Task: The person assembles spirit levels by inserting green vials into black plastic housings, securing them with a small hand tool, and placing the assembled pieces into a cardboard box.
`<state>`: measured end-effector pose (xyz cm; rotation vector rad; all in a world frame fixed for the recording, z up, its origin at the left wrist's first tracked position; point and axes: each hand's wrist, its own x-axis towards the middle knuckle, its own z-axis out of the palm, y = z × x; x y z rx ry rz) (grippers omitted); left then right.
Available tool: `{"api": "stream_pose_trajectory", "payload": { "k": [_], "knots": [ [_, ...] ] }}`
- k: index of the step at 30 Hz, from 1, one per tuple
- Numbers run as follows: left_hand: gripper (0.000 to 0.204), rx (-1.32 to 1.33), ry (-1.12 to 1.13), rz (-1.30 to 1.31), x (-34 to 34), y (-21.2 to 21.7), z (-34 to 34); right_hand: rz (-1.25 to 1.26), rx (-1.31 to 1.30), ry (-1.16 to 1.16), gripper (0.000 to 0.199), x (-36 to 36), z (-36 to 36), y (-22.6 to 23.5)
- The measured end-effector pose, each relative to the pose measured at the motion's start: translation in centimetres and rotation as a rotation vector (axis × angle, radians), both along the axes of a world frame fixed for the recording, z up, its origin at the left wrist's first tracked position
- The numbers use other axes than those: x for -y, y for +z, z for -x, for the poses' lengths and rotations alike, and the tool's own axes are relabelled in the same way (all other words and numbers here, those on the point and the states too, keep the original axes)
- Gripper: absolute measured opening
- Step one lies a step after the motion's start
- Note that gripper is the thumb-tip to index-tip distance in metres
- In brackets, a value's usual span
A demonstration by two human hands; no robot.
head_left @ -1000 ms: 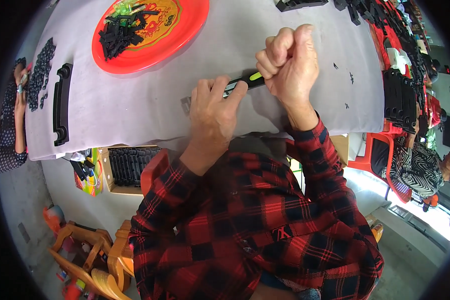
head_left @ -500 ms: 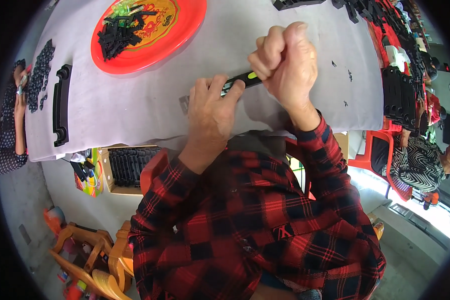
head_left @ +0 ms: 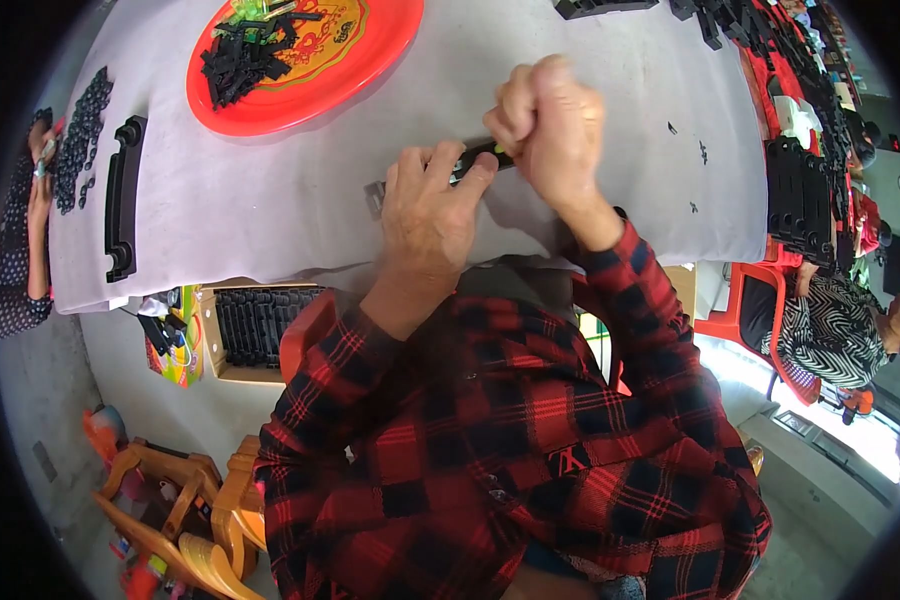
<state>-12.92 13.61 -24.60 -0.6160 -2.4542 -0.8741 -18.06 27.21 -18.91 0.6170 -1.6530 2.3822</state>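
Near the tabletop's (head_left: 270,220) front edge, at its middle: a left hand (head_left: 432,215) lay palm-down, its fingers (head_left: 475,175) pressed over a flat grey and black part (head_left: 378,196) resting on the grey cloth; one end of the part showed just beyond the hand. A right hand (head_left: 550,120) was closed into a fist around a tool with a green and black handle (head_left: 480,155), the tool's tip hidden under the left fingers.

Toward the far edge, left of middle: one round red tray (head_left: 370,45), carrying a heap of small black pieces (head_left: 235,65).

Along the left edge: one long black moulded part (head_left: 123,195), and beside it a scatter of small black pieces (head_left: 80,130). Another person's arm (head_left: 35,200) rested at that edge.

At the right edge: stacked black parts (head_left: 795,195), with a second person in a striped top (head_left: 835,325) seated beyond.

Below the front edge: a cardboard box of black parts (head_left: 255,325).
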Motion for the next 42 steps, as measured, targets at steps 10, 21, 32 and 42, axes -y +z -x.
{"api": "stream_pose_trajectory", "payload": {
  "k": [10,21,32,42],
  "knots": [
    [0.034,0.005,0.015,0.013,0.0,-0.1,-0.1,-0.079,0.009,0.002,0.05,0.0,0.1,0.0],
    [0.033,0.006,0.014,0.013,0.1,0.2,-0.2,0.073,0.105,0.011,0.06,0.1,0.2,1.4],
    [0.037,0.031,0.025,0.031,-0.1,0.2,-0.1,0.086,0.318,-0.037,0.06,-3.2,1.8,0.6],
    [0.038,0.015,0.038,0.035,-0.2,-0.1,-0.1,0.201,0.356,0.055,0.058,-4.1,2.0,-1.3]
  ]
}}
